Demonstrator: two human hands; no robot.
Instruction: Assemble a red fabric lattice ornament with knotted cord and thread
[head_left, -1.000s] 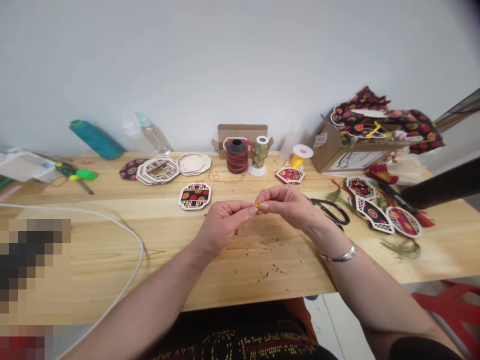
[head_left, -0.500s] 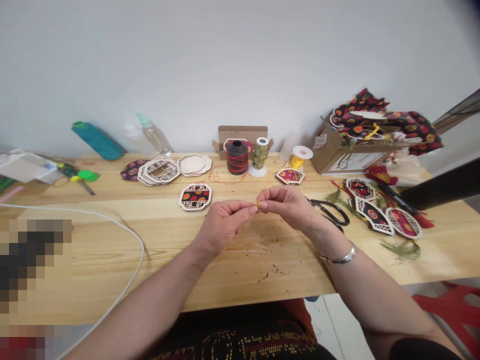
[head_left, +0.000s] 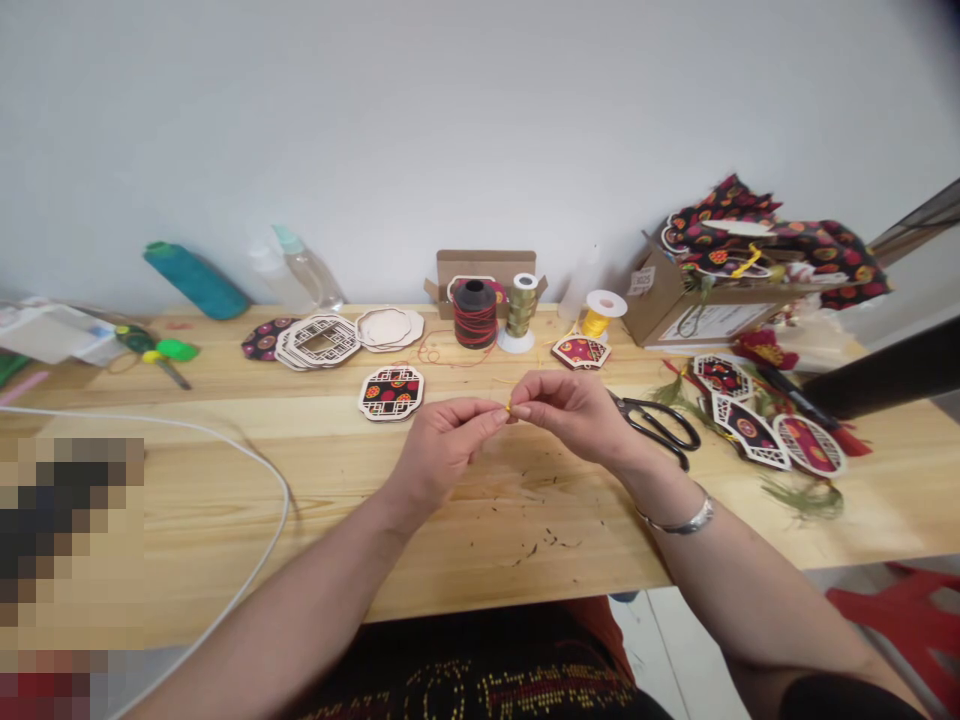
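Observation:
My left hand [head_left: 450,440] and my right hand [head_left: 571,412] meet fingertip to fingertip above the middle of the table. Pinched between them is a short bit of yellow cord [head_left: 509,407], mostly hidden by the fingers. Behind my right hand stands a spool of yellow cord [head_left: 596,322]. To the left of my left hand lies an octagonal wooden ornament [head_left: 391,393] with patterned fabric and a lattice frame. Black-handled scissors [head_left: 664,424] rest beside my right wrist, their blades hidden by the hand.
At the back stand a red cord spool [head_left: 475,318] and a gold thread spool [head_left: 520,308]. Wooden lattice frames [head_left: 321,343] are stacked left of them. A cardboard box [head_left: 675,300] of fabric sits at right, with finished ornaments [head_left: 750,430] before it. A white cable [head_left: 255,460] curves at left.
Both hands have shifted very slightly to the left, still pinching the yellow cord. The things on the table have not moved.

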